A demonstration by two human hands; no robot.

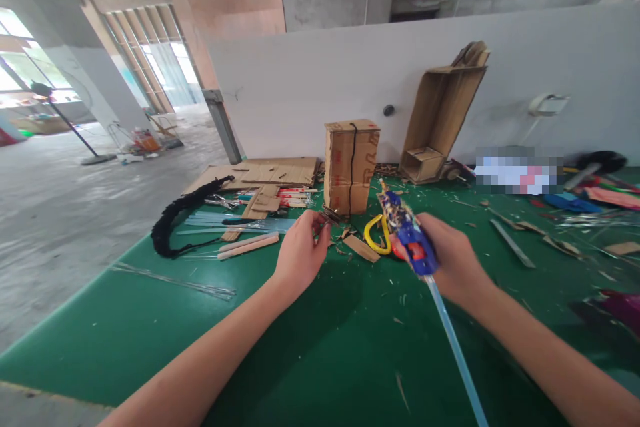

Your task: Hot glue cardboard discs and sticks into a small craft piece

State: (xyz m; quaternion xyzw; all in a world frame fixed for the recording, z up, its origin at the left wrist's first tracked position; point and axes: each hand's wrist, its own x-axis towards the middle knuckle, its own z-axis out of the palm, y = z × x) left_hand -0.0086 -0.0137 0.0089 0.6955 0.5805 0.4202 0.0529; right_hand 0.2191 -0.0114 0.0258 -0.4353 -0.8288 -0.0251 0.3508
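Note:
My right hand [447,257] grips a blue hot glue gun [407,230], its nozzle pointing away from me. A long translucent glue stick [455,340] sticks out of its rear end toward me. My left hand [303,247] is closed in a pinch on a small dark piece [331,215], too small to make out. Just behind that hand stands an upright cardboard box [351,170] with a black cord down its side. Yellow-handled scissors [377,235] lie on the green table [300,360] between my hands, partly hidden by the glue gun.
Left of my hands lie a black fuzzy strip [167,227], glue sticks [200,221], wooden sticks [249,245] and thin wires [175,281]. A tall open cardboard piece [435,120] leans against the white partition [300,87]. Cardboard scraps [361,248] litter the table.

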